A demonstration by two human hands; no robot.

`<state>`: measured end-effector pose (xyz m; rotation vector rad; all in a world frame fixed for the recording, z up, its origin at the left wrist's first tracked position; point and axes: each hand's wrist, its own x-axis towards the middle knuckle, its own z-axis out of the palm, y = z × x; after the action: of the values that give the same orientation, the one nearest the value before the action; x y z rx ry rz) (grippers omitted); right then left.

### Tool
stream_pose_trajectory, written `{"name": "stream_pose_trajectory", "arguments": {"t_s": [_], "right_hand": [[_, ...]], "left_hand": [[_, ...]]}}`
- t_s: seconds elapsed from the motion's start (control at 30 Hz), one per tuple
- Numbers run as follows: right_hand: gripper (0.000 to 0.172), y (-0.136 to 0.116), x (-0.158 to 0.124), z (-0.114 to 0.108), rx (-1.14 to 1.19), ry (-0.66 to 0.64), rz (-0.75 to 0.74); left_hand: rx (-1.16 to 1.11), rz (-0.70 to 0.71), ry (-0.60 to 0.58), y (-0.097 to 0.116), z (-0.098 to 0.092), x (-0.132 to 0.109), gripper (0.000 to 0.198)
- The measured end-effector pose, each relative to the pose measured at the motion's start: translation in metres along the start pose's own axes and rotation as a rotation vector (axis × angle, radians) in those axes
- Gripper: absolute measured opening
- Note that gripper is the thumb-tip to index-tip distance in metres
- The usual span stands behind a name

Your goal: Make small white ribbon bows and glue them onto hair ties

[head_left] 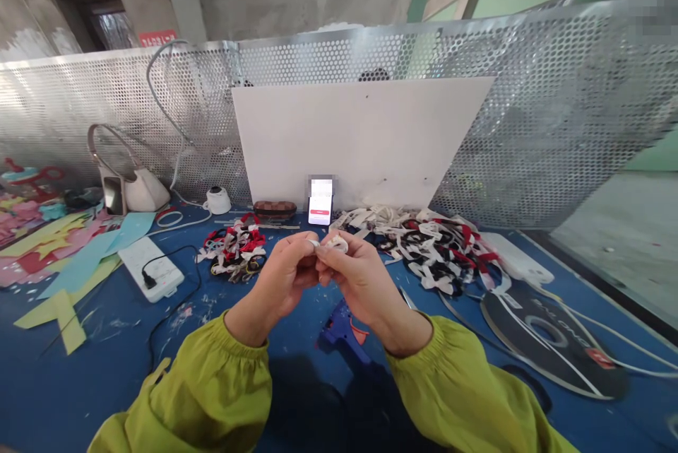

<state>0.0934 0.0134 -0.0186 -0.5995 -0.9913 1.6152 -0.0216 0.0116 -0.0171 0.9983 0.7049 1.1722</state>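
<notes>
My left hand [286,269] and my right hand [360,276] meet above the middle of the blue table, fingertips nearly touching. Between their thumbs and fingers is a small white looped piece of ribbon [337,244], pinched from both sides. Fingers cover part of it, so its full shape is hidden. Below my right hand lies a blue glue gun [342,331] with an orange trigger. To the right spreads a heap of white, black and red ribbon pieces [442,248]. A smaller heap of red, white and dark hair ties [236,248] sits to the left.
A lit phone [320,206] leans against a white board [360,142] at the back. On the left are a white power strip [151,268], coloured sheets [95,255] and a handbag [143,188]. A black ribbon reel [551,340] and cables lie at right.
</notes>
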Motion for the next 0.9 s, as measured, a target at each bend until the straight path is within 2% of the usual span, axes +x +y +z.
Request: {"name": "stream_pose_trajectory", "arguments": {"t_s": [0.2,0.4,0.63,0.9], "right_hand": [[0.029,0.001,0.001,-0.003,0.02,-0.009,0.029],[0.023,0.002,0.006,-0.005,-0.073,0.033,-0.158],[0.02,-0.005,0.006,-0.011,-0.206,0.026,-0.272],[0.007,-0.015,0.003,-0.017,-0.296,0.058,-0.292]], "left_hand": [[-0.013,-0.011,0.011,0.004,0.001,0.0,0.021],[-0.128,0.04,0.039,0.009,0.008,-0.001,0.021],[-0.222,0.042,0.061,0.012,0.003,-0.002,0.018],[-0.151,0.007,0.063,0.012,0.003,-0.001,0.021]]}}
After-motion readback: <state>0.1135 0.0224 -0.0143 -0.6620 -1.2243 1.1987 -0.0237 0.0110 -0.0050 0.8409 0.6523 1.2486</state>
